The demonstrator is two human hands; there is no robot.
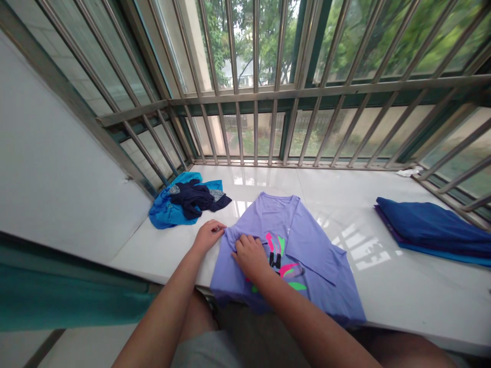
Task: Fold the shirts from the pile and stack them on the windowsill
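Clock directions taken from the shirt's middle, 12 toward the window. Lilac shirt (312, 230) lies front up on the white ledge (425, 291), at the near edge, lower part hanging over at 6 o'clock. Neckline at 12, bright pink, green and black print in the middle. The sleeve on the 3 o'clock side is laid across the front, cuff end pointing to 4.

Left hand (209, 236): at the 9 to 10 o'clock edge, thumb and fingertips pinched together on the lilac fabric. Right hand (251, 254): inside the shirt's outline, at 9, palm down, fingers bent on the cloth; can't tell if it grips any.

Around: bright blue cloth (161, 210) crumpled at 10, dark navy garment (191, 197) with grey patterned parts bunched on top. Folded stack (429, 225) at 3, well apart, blues and purple. Small white scrap (408, 172) at 2, by the metal bars (256, 61). Teal cloth (69, 291) at 9, far off.
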